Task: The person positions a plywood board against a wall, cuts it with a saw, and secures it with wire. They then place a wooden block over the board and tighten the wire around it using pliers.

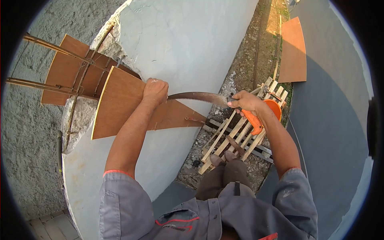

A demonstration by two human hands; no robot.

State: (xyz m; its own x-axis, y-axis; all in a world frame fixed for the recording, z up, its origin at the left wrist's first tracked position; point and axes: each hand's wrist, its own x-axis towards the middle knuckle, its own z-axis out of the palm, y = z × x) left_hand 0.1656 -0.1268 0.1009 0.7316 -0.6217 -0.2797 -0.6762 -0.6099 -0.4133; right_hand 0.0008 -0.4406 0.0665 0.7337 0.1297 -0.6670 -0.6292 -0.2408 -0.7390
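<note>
- Here, on the white wall [188, 44]: left hand [155, 91] clenched on the top edge of a plywood board [124, 106], pressing it against the wall top.
- Just right of the wall: right hand [247, 103] wrapped around the orange handle [256, 122] of a saw [200, 97], fingers fully closed on it.
- Saw blade running from the handle leftward to the wall, tip meeting the board edge just beside the left hand, teeth facing down.
- Board lying tilted across the wall top, pointed end [192, 118] hanging past the wall's right edge, under the blade.
- Left of the board, on the broken part of the wall: second board [70, 70], crossed by thin rods [48, 46] tied with wire.
- Wall top chipped at the break, rough concrete [110, 44] exposed there.
- Below and right of the wall, on gravel: wooden slat frame [236, 134], directly beneath the right hand.
- Farther right of the wall, beside the dark pavement [332, 120]: another flat board [294, 50] on the ground.
- Beneath the frame: feet [224, 158] standing on gravel at the wall base.
- Grey sleeves [124, 204] rolled above both elbows.
</note>
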